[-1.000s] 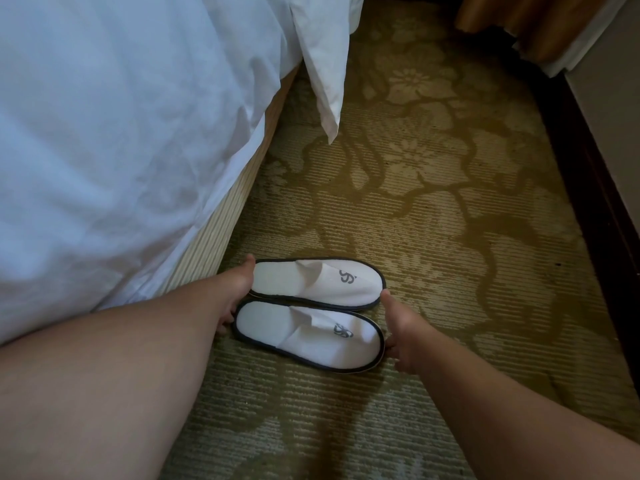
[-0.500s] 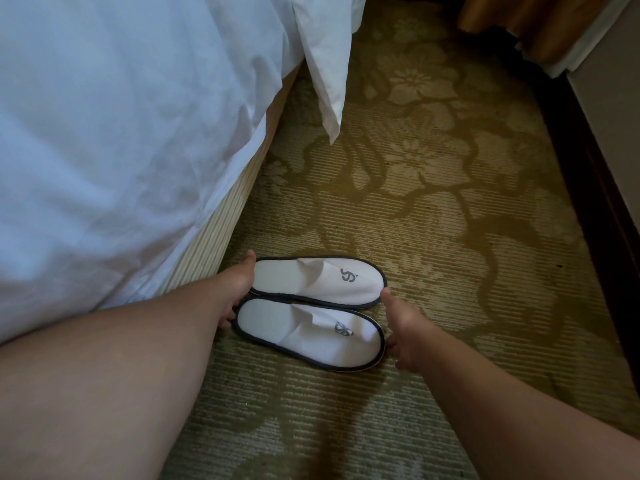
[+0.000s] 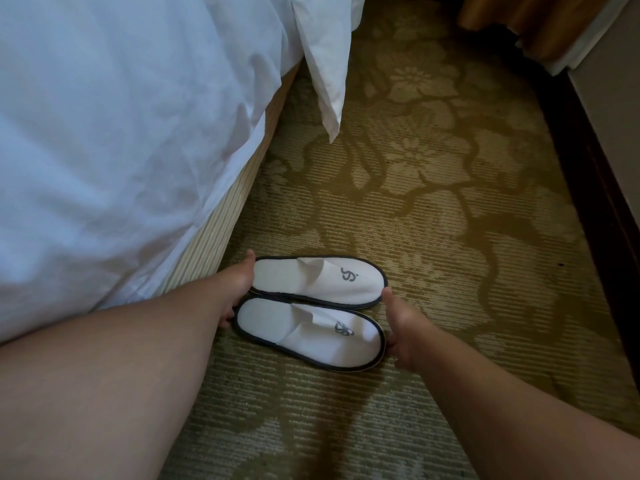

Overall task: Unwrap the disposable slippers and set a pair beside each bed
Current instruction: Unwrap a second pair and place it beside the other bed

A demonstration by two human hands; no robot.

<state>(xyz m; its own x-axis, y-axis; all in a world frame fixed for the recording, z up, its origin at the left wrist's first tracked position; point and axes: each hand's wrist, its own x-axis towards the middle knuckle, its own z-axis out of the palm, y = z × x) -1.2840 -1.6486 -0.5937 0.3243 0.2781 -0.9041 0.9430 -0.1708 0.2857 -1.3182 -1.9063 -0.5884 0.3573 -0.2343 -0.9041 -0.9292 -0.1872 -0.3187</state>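
Note:
Two white disposable slippers with dark trim and a grey logo lie side by side on the carpet beside the bed [image 3: 121, 133], toes pointing right. The far slipper [image 3: 318, 280] and the near slipper [image 3: 308, 329] are unwrapped. My left hand [image 3: 237, 285] rests against their heel ends, thumb on the far slipper's heel. At the toe ends sits my right hand [image 3: 401, 327], thumb touching the far slipper's toe and fingers against the near slipper's toe. Both hands press the pair from the two ends; the fingers are mostly hidden.
White bedding hangs over the striped bed base [image 3: 221, 223] at left, with a sheet corner [image 3: 329, 98] drooping toward the floor. Patterned olive carpet [image 3: 433, 188] stretches ahead. A dark wooden skirting [image 3: 595, 188] runs along the right wall, and curtains [image 3: 540, 26] hang at the top right.
The slippers and both hands stay in nearly the same place; the pair has only shifted very slightly between my hands.

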